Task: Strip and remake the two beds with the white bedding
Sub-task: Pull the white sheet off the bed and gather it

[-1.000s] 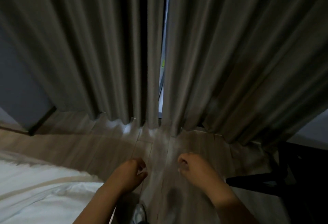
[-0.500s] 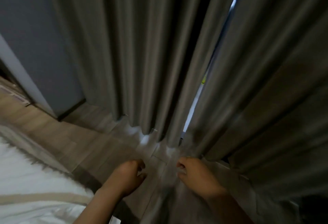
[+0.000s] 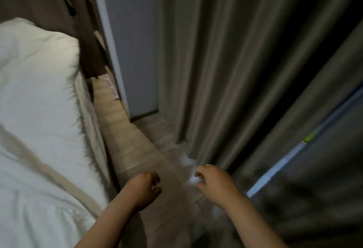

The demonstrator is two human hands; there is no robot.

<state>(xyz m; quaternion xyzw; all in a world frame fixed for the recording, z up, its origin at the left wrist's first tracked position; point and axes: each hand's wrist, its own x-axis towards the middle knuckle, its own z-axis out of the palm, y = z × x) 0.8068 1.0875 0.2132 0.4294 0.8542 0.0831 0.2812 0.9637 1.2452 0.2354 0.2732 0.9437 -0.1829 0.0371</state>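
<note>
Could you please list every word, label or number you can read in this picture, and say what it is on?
Nothing here can be read.
The small pale strip at the foot of the grey wall: marks too blurred to read.
The yellow-green tag in the gap between the grey curtains: no legible writing.

Left of our fingers (image 3: 155, 178), the bed (image 3: 39, 110) runs off the left and bottom edges. Right of them the curtain (image 3: 225, 71) smears with blur, and a green tag (image 3: 309, 136) in its gap is unreadable. Beyond them, a label (image 3: 112, 90) is too small to read.
</note>
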